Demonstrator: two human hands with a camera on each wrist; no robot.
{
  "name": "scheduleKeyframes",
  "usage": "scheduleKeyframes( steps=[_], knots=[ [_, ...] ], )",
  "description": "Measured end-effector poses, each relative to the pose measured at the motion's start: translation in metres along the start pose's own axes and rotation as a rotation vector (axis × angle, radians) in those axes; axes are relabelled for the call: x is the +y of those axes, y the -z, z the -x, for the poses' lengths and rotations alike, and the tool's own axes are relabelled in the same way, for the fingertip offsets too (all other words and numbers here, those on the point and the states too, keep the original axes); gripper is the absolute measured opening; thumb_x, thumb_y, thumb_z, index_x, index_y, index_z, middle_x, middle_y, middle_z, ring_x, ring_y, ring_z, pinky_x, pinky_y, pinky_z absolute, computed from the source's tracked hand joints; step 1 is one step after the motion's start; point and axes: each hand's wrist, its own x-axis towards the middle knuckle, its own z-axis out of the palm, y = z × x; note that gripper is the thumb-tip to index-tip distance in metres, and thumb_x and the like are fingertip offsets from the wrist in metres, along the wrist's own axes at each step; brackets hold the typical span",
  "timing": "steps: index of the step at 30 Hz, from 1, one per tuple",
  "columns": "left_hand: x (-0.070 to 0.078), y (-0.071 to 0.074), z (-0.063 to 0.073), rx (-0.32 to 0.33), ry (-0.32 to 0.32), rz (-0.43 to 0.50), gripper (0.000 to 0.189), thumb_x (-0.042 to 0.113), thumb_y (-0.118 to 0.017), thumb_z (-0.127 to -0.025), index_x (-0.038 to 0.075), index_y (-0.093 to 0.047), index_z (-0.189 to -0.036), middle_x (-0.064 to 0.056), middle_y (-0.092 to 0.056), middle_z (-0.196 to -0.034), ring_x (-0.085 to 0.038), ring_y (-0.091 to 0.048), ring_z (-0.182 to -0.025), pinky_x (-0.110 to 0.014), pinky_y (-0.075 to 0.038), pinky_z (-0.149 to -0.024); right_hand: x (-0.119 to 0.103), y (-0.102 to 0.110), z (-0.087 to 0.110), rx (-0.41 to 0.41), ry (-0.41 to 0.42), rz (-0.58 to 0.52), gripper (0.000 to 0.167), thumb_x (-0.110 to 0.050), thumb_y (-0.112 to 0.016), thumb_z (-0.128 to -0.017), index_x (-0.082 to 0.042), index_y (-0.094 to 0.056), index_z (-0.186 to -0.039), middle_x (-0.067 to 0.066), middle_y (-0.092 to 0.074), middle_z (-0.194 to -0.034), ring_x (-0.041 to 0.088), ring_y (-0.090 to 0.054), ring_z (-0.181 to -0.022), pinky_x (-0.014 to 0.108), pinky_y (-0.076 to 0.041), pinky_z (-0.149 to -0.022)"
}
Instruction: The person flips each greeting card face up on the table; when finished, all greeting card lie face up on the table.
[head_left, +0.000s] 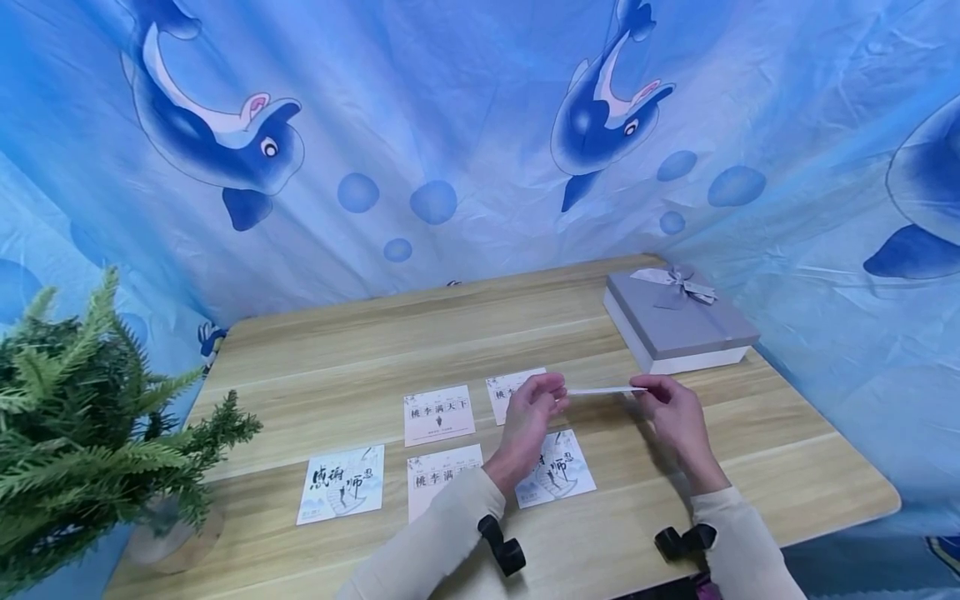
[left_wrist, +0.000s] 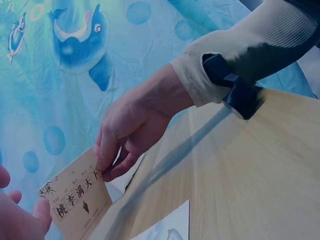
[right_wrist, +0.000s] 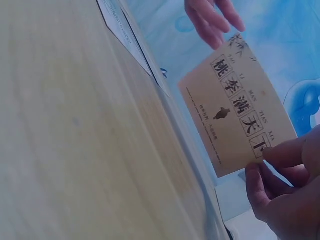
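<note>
My right hand [head_left: 675,421] pinches a square card [right_wrist: 235,107] by its edge, between thumb and fingers. The card is held up off the table and looks almost edge-on in the head view; dark Chinese characters and a small plant drawing show on its face in both wrist views. My left hand [head_left: 531,421] is at the card's other end, fingers relaxed and close to the corner; whether they touch it is hard to tell. Beneath the left hand lies a card with brush lettering [head_left: 558,473], and just behind it a character card [head_left: 501,408], both partly covered.
More square cards lie left of my hands: two character cards [head_left: 439,421] and a brush-lettered card [head_left: 341,485]. A grey lidded gift box [head_left: 682,321] with a ribbon bow stands at the back right of the wooden table [head_left: 360,350]. A potted green plant [head_left: 82,442] is at left.
</note>
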Motion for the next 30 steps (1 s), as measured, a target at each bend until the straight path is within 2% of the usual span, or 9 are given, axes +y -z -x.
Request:
scheduleKeyframes(
  steps=[5,9,15,22,30],
  knots=[
    [0.001,-0.002,0.005,-0.034,-0.031,-0.041,0.040,-0.007,-0.045,-0.087,-0.005,-0.055,-0.126,-0.014,-0.061,-0.126,-0.032,-0.055,-0.121,-0.034,-0.051,-0.100,-0.002,-0.001,0.000,0.056,-0.015,-0.010,0.017,-0.007,-0.062,-0.094,0.000,-0.070,-0.108,0.017,-0.069,-0.106,-0.002,-0.057,-0.082,0.011,-0.048,-0.069],
    [0.002,-0.003,0.008,-0.053,-0.032,-0.062,0.042,-0.006,-0.045,-0.088,-0.004,-0.055,-0.128,-0.020,-0.057,-0.132,-0.033,-0.055,-0.122,-0.034,-0.051,-0.099,-0.004,-0.002,-0.001,0.088,-0.048,-0.012,0.017,-0.011,-0.063,-0.095,0.000,-0.068,-0.107,0.016,-0.069,-0.103,-0.001,-0.056,-0.080,0.011,-0.048,-0.068],
    [0.000,-0.004,0.012,-0.066,-0.032,-0.113,0.043,-0.004,-0.049,-0.088,-0.003,-0.054,-0.131,-0.020,-0.056,-0.134,-0.033,-0.054,-0.124,-0.040,-0.050,-0.102,-0.006,-0.003,-0.002,0.115,-0.080,0.013,0.023,-0.015,-0.065,-0.095,0.002,-0.067,-0.110,0.017,-0.068,-0.103,0.001,-0.054,-0.080,0.011,-0.046,-0.067],
    [-0.002,-0.004,0.012,-0.071,-0.020,-0.082,0.038,0.000,-0.050,-0.094,-0.005,-0.052,-0.132,-0.021,-0.055,-0.135,-0.035,-0.055,-0.123,-0.044,-0.050,-0.101,-0.003,-0.005,-0.003,0.137,-0.089,0.018,0.021,-0.010,-0.065,-0.093,0.003,-0.067,-0.109,0.018,-0.067,-0.099,0.003,-0.053,-0.077,0.012,-0.045,-0.064],
    [-0.006,-0.004,0.011,-0.073,-0.017,-0.068,0.035,0.003,-0.053,-0.095,-0.005,-0.053,-0.130,-0.023,-0.053,-0.133,-0.041,-0.059,-0.115,-0.036,-0.056,-0.092,-0.003,-0.004,-0.003,0.129,-0.084,0.057,0.019,-0.008,-0.066,-0.091,0.005,-0.068,-0.105,0.018,-0.068,-0.095,0.005,-0.054,-0.075,0.013,-0.044,-0.063]
  ],
)
